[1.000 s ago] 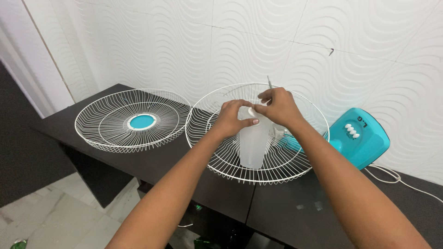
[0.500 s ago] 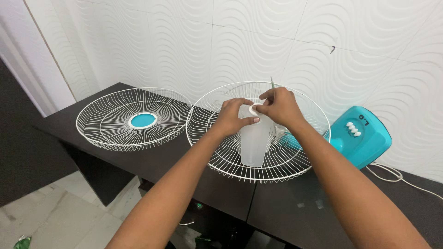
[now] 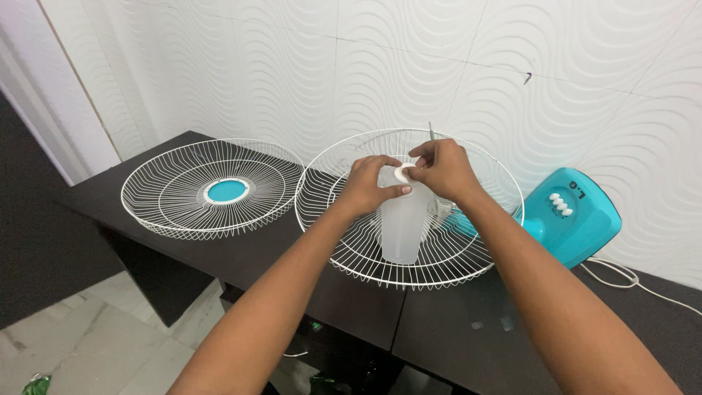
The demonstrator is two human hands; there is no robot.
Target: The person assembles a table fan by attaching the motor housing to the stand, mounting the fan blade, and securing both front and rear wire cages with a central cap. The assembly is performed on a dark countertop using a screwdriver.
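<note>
Two bare hands met at the top of a translucent white plastic piece standing upright at the centre of the rear wire fan guard: the left hand curled closed about its upper end, seemingly to steady it, while the right hand pinched the small white cap between thumb and fingertips. One front wire guard with teal hub lay flat at nine o'clock on the dark table, apparently set aside; the teal fan base lay at three o'clock, against the wall.

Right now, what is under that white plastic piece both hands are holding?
The translucent white piece stands inside the right wire fan guard. Behind it a teal part peeks out; the guard's centre is hidden by it.
</note>
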